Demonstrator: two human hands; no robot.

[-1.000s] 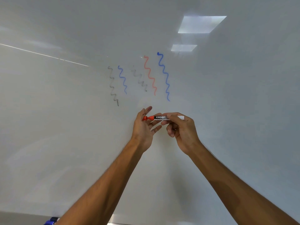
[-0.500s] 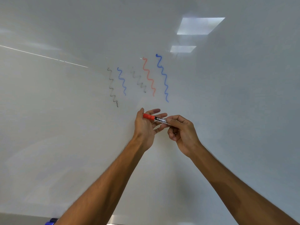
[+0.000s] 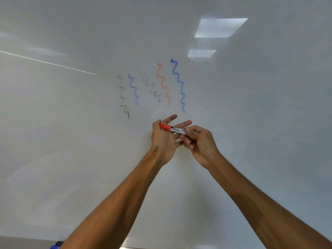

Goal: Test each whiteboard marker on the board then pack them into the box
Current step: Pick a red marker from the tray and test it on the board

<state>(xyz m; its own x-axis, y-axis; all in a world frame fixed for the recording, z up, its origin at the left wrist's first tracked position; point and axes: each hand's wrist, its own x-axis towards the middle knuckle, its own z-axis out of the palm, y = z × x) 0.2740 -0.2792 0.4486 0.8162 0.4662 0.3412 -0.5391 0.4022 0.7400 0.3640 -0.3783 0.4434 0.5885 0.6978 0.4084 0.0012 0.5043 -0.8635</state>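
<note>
Holding the red marker in front of the board

Gripping a red-capped whiteboard marker with a white-and-black labelled barrel, my right hand closes its thumb and fingertips around the barrel's right end, so that end is hidden inside my fist. The marker lies nearly level, tilted a little down to the right, with its red cap pointing left. My left hand stands open, palm turned toward me and fingers spread loosely; the cap end rests against the base of my left thumb and across the upper palm, but those fingers are not wrapped around it. The cap is on the marker.

Both hands hang just in front of the glossy white whiteboard, below a row of five wavy test lines: a grey squiggle farthest left, a short blue squiggle beside it, a faint grey squiggle, a red squiggle, and a long blue squiggle farthest right. Two bright ceiling-light reflections show on the board above the lines.

At the bottom edge, just left of my left forearm, a blue marker cap peeks into view; the rest of it is cut off. I cannot see the box from this head view.
</note>
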